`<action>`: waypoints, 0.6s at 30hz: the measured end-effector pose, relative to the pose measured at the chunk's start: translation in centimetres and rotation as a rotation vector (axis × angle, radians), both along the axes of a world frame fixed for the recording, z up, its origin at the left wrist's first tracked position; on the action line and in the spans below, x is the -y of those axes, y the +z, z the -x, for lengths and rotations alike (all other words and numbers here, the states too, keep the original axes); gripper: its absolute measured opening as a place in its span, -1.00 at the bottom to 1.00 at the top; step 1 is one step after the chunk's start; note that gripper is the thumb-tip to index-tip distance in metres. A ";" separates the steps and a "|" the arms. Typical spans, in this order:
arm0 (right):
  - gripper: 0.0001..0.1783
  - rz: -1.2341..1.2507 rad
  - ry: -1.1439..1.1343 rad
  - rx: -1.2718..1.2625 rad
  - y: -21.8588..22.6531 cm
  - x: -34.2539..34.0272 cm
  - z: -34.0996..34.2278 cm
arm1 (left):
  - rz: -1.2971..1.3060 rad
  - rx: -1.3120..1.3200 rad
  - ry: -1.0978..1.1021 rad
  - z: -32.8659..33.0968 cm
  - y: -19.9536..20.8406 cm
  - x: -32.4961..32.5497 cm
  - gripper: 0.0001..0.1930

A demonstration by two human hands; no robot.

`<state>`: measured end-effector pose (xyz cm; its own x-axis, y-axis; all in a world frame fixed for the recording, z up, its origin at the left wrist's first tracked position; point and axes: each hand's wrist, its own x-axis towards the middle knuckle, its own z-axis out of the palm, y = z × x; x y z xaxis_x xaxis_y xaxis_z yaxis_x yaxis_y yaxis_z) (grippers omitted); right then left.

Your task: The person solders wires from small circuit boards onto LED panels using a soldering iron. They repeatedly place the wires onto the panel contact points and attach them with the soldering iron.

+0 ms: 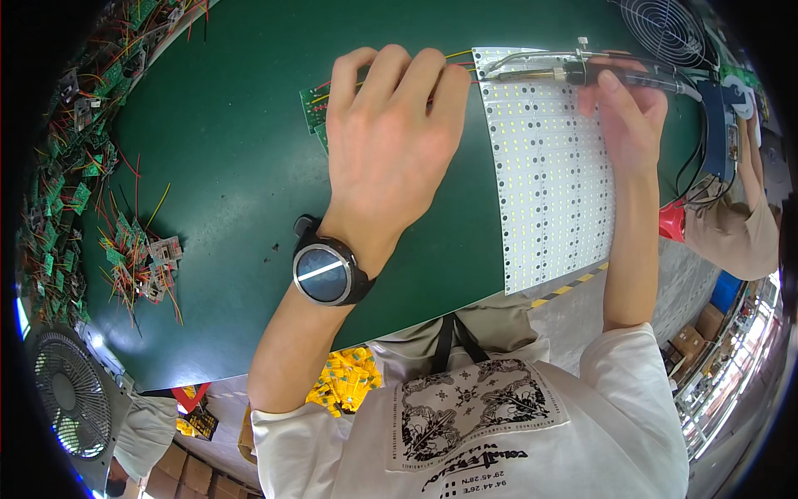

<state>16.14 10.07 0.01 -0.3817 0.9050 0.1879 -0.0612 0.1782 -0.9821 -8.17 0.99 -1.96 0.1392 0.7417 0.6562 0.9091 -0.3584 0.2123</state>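
A green circuit board [313, 108] lies on the green table [432, 249], mostly hidden under the left hand [392, 125], with red and yellow wires [459, 54] running from it to the upper left edge of a white panel [540, 175] dotted with rows of small yellowish squares. The left fingers are bent and slightly spread over board and wires; their tips are hidden, so whether they pinch anything I cannot tell. The right hand [632, 116] has its fingers closed around the dark handle of a soldering iron [550, 74] above the panel, its tip pointing left at that same edge near the wires; contact is unclear. A black watch [324, 273] sits on the left wrist. Farther left lie a small cluster of wired boards [141, 262] and a long heap of similar ones [58, 208]. To the right stands a dark blue box [716, 125] beside a white spool [737, 93].
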 end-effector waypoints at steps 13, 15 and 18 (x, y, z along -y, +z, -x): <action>-0.73 -0.012 0.020 -0.038 -0.4 -0.2 -0.1 | 0.034 -0.012 0.009 0.1 0.1 0.1 -0.88; -0.73 -0.013 0.014 -0.034 -0.4 -0.1 -0.1 | 0.020 -0.013 0.009 0.0 0.0 0.0 -0.88; -0.73 -0.012 0.016 -0.044 -0.4 -0.2 -0.1 | 0.026 -0.016 0.009 0.0 0.1 0.0 -0.88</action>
<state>16.26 10.24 -0.42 -0.3873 0.8965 0.2152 -0.1069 0.1882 -0.9763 -8.19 1.01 -1.87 0.1429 0.7596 0.6345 0.9157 -0.3448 0.2066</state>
